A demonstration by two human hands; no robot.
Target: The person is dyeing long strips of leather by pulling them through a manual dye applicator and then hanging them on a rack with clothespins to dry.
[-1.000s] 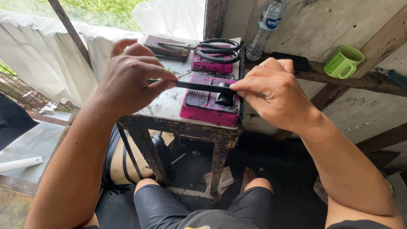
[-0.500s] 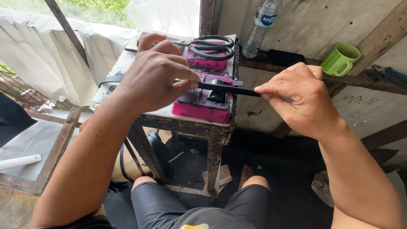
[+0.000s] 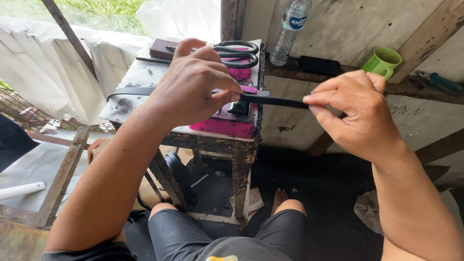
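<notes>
strap (image 3: 275, 101), thin, black, looks light and bendy, stretched above the small table (image 3: 145, 77); left hand (image 3: 193, 87) and right hand (image 3: 353, 108) each pinch it, best gripped by the flat sides.

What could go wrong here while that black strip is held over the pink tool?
The black strip is pinched only at the fingertips of the left hand and right hand, so it might slip. The left fingertips sit close to the pink tool, where they could get nipped. The scissors lie near the table edge and might be knocked off.
</notes>
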